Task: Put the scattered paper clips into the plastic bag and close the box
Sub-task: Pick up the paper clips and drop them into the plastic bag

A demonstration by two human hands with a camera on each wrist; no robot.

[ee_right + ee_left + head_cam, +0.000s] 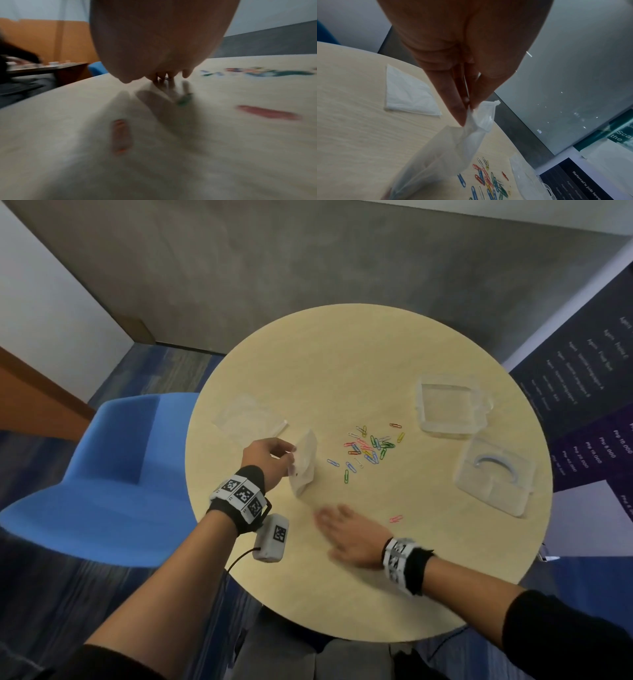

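Note:
Several coloured paper clips [370, 446] lie scattered mid-table, and one pink clip [395, 518] lies apart, nearer me. My left hand [289, 455] pinches the top edge of a small clear plastic bag [303, 467], which hangs upright just left of the clips. In the left wrist view the fingertips [462, 115] nip the bag's [453, 148] crumpled rim above the clips [488, 181]. My right hand [330, 525] is blurred, fingers spread flat low over the table, holding nothing. A clear plastic box [448, 405] stands open at the far right.
A second clear plastic piece with a moulded ring [493, 477] lies right of the clips. Another flat clear bag [248, 419] lies at the table's left. A blue chair [113, 467] stands left of the round table [342, 354]. A dark banner [582, 405] hangs at right.

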